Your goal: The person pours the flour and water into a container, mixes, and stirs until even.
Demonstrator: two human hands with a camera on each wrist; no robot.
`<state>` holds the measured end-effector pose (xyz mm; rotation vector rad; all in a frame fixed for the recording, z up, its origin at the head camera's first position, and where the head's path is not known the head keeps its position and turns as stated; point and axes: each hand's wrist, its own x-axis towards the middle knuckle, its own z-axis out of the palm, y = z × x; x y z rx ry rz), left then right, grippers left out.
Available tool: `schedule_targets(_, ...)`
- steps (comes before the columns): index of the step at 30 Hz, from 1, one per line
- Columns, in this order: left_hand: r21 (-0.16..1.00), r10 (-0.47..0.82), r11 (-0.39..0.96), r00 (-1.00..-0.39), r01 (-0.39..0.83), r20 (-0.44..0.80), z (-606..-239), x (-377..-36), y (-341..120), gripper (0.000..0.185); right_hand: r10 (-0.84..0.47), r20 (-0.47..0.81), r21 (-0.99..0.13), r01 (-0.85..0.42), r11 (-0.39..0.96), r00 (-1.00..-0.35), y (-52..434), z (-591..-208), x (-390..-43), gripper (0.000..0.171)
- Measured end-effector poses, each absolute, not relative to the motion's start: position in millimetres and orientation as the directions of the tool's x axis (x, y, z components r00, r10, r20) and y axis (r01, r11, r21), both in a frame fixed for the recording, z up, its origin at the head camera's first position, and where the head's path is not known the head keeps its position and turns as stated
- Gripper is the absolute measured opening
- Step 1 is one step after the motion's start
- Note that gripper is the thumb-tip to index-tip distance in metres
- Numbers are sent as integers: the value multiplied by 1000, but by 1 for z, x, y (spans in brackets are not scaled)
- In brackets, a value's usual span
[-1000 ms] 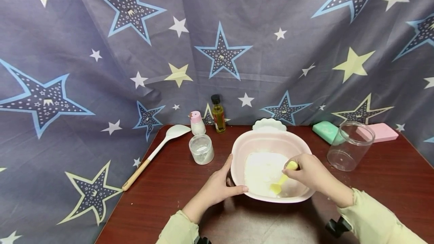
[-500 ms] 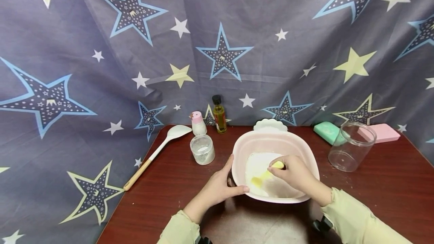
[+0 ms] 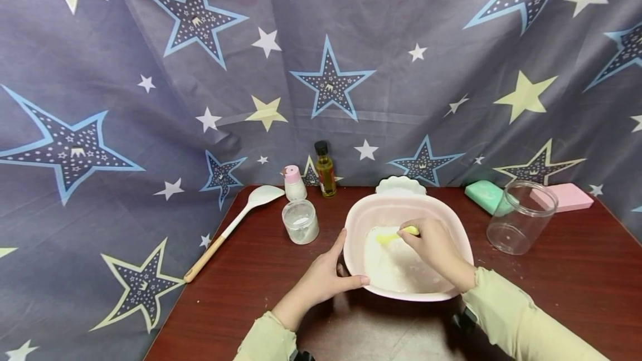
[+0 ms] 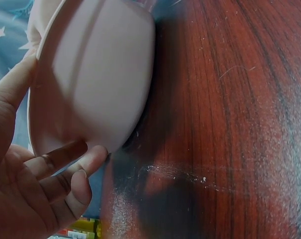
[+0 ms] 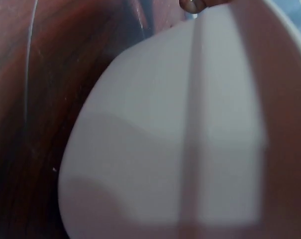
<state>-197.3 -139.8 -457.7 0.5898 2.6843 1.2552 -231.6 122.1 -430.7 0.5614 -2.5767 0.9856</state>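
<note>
A person's right hand pinches a yellow spoon just right of the lower centre of the frame, its scoop end in the white contents of a pink bowl, as I follow the head camera from a distance. The left hand grips the bowl at its lower-left corner, thumb over the near rim and forefinger along the left side; my left wrist feed shows more fingertips resting against the outer wall. On my right wrist feed, that wall fills most of the view, with only a fingertip at the top edge. The bowl sits on a dark red worktop, a scalloped white piece just behind it. Left of centre I see a clear jar partly filled with white, a pink-capped shaker just behind it and a black-capped bottle of yellowish liquid beside the shaker. Farther left, a white-headed utensil with a wooden handle end lies slanted along the worktop's edge. At right, a clear container stands in front of a green block and a pink block. A star-printed cloth spans the upper frame.
</note>
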Motion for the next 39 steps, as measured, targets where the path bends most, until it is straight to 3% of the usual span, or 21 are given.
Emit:
schedule_targets(19,765,400,570,-915,298,58,-459,-198,-142,114,-193,351,-420,-338,842,-916,166,-409,-228,9)
schedule_targets(27,765,405,572,-913,296,51,-460,-199,-143,114,-280,338,-311,-387,868,-899,171,-397,-220,33)
schedule_targets(35,769,408,570,-912,291,43,-459,-199,-142,113,-332,321,-257,-419,871,-887,168,-389,-212,40)
schedule_targets(39,769,408,569,-912,291,43,-459,-198,-141,113,-353,282,-273,-428,862,-892,169,-386,-209,35)
